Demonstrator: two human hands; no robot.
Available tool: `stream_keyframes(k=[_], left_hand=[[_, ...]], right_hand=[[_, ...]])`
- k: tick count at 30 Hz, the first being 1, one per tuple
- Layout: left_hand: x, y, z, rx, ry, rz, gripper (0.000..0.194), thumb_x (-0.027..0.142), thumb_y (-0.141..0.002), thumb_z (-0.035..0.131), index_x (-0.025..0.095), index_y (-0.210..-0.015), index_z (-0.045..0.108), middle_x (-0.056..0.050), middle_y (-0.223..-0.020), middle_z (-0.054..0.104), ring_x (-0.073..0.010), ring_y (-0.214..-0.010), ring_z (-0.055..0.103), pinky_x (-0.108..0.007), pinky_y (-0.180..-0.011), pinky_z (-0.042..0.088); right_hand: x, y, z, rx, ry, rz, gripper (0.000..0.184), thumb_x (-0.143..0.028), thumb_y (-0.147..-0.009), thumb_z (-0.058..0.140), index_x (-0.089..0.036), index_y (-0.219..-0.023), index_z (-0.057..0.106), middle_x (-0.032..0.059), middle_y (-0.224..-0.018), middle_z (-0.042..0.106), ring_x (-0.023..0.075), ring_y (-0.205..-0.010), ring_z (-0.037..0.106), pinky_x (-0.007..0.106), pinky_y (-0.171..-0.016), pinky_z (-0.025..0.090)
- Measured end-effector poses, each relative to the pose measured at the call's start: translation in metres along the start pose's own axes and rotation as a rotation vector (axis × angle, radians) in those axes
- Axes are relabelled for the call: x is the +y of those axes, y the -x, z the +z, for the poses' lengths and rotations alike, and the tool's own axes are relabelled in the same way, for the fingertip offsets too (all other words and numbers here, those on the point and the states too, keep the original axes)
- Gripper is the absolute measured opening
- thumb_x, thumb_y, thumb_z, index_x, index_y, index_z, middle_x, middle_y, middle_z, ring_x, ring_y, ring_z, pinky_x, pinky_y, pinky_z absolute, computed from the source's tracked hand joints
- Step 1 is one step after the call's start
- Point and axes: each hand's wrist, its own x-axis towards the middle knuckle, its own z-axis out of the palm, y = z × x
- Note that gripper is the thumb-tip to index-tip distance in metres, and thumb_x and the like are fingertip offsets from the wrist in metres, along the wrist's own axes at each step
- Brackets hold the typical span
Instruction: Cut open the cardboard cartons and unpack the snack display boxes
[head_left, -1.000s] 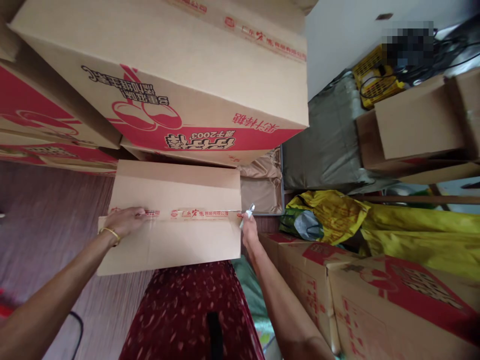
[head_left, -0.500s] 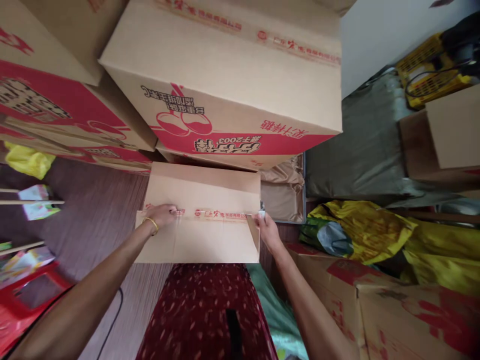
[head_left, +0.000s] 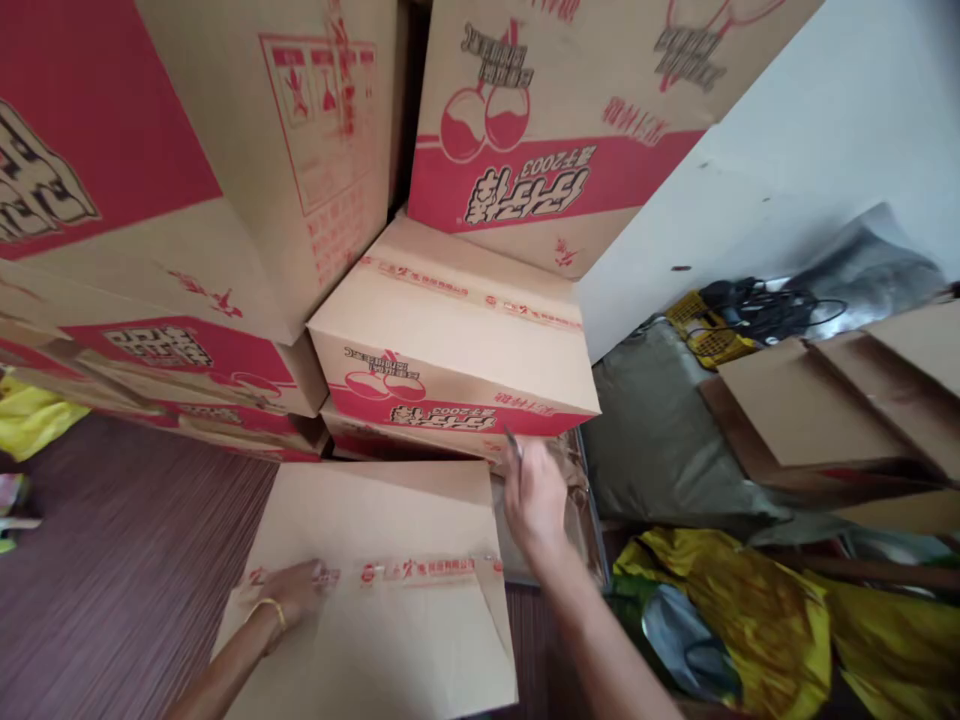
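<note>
A cardboard box [head_left: 405, 645] with red-printed tape [head_left: 420, 571] across its top is in front of me, low in the view. My left hand [head_left: 289, 592], a yellow bangle at its wrist, lies on the left part of the box top by the tape; its fingers are smeared by motion. My right hand [head_left: 536, 495] is raised past the box's far right corner, closed around a small knife [head_left: 513, 443]. Only the dark, narrow tip of the knife shows; the rest is hidden in the fingers.
A taped, red-banded carton [head_left: 450, 330] stands just beyond the box, and taller cartons [head_left: 300, 150] are stacked at left. Grey-green bundle [head_left: 660, 430], yellow plastic bags [head_left: 720, 580] and opened cardboard [head_left: 810, 400] lie at right. A white wall [head_left: 697, 220] rises behind.
My right hand has lifted off the box's right edge and moved away from me with the knife. My left hand stays on the box. The view has tilted up, showing more cartons.
</note>
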Motion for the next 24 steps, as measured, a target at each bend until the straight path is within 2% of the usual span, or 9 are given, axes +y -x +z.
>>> stream_keyframes(k=[4,6,8,10,12,14,16,20,24], left_hand=[[0.008,0.014,-0.007,0.09,0.054,-0.031,0.031,0.047,-0.081,0.038,0.025,-0.079,0.06,-0.009,-0.096,0.071,-0.0274,-0.092,0.066,-0.039,-0.077,0.046],[0.011,0.022,-0.008,0.104,0.079,-0.04,0.038,0.05,-0.083,0.035,0.023,-0.079,0.062,-0.012,-0.095,0.071,-0.029,-0.09,0.066,-0.04,-0.076,0.046],[0.012,0.027,-0.009,0.115,0.101,-0.051,0.046,0.052,-0.085,0.031,0.021,-0.082,0.064,-0.013,-0.097,0.07,-0.0288,-0.092,0.065,-0.039,-0.078,0.046],[0.013,0.028,-0.011,0.129,0.102,-0.044,0.048,0.05,-0.087,0.031,0.018,-0.086,0.067,-0.013,-0.098,0.07,-0.027,-0.093,0.065,-0.037,-0.079,0.046],[0.013,0.026,-0.013,0.11,0.092,-0.035,0.048,0.048,-0.087,0.034,0.015,-0.09,0.069,-0.014,-0.1,0.07,-0.0268,-0.092,0.065,-0.036,-0.079,0.047],[0.014,0.025,-0.015,0.088,0.09,-0.041,0.045,0.043,-0.086,0.037,0.015,-0.092,0.071,-0.014,-0.103,0.07,-0.0283,-0.094,0.065,-0.037,-0.079,0.048],[0.015,0.023,-0.016,0.067,0.083,-0.051,0.04,0.037,-0.084,0.041,0.014,-0.094,0.072,-0.016,-0.104,0.069,-0.0305,-0.096,0.065,-0.039,-0.079,0.049],[0.013,0.018,-0.016,0.037,0.054,-0.041,0.033,0.027,-0.079,0.047,0.014,-0.096,0.073,-0.018,-0.105,0.069,-0.0308,-0.098,0.065,-0.038,-0.081,0.049],[0.009,0.011,-0.012,0.035,0.05,-0.038,0.038,0.04,-0.081,0.048,0.015,-0.095,0.073,-0.018,-0.104,0.069,-0.0324,-0.098,0.065,-0.042,-0.084,0.049]], right_hand=[[-0.023,-0.136,-0.022,0.066,0.196,-0.238,0.042,-0.033,-0.099,0.027,-0.012,-0.128,0.05,0.0148,-0.105,0.053,0.0223,-0.084,0.049,0.039,-0.081,0.039],[-0.022,-0.174,-0.012,-0.004,0.225,-0.249,0.039,-0.028,-0.097,0.031,-0.008,-0.123,0.052,0.0176,-0.107,0.051,0.024,-0.09,0.047,0.041,-0.084,0.038],[-0.025,-0.181,0.0,0.028,0.223,-0.207,0.042,-0.03,-0.096,0.032,-0.004,-0.121,0.052,0.0215,-0.116,0.047,0.0281,-0.104,0.042,0.046,-0.089,0.034],[-0.038,-0.16,0.011,0.133,0.183,-0.205,0.05,-0.033,-0.098,0.024,-0.001,-0.129,0.045,0.0238,-0.13,0.037,0.0308,-0.118,0.033,0.051,-0.096,0.027],[-0.059,-0.116,0.029,0.084,0.091,-0.353,0.051,-0.032,-0.099,0.019,-0.003,-0.134,0.041,0.0212,-0.135,0.034,0.0298,-0.125,0.03,0.051,-0.1,0.023],[-0.08,-0.056,0.065,-0.235,-0.014,-0.649,0.045,-0.029,-0.098,0.024,-0.012,-0.133,0.047,0.0155,-0.134,0.042,0.027,-0.124,0.035,0.047,-0.102,0.027],[-0.095,0.004,0.119,-0.607,-0.054,-0.823,0.042,-0.027,-0.098,0.03,-0.023,-0.137,0.046,0.0082,-0.145,0.036,0.0247,-0.133,0.027,0.045,-0.107,0.025],[-0.101,0.076,0.23,-0.965,0.029,-0.656,0.057,-0.042,-0.096,0.038,-0.03,-0.149,0.02,0.0014,-0.156,-0.005,0.0257,-0.143,-0.006,0.056,-0.114,0.006],[-0.095,0.088,0.27,-0.994,0.067,-0.585,0.067,-0.056,-0.095,0.034,-0.033,-0.15,0.003,-0.0007,-0.153,-0.018,0.0244,-0.14,-0.02,0.059,-0.111,-0.005]])
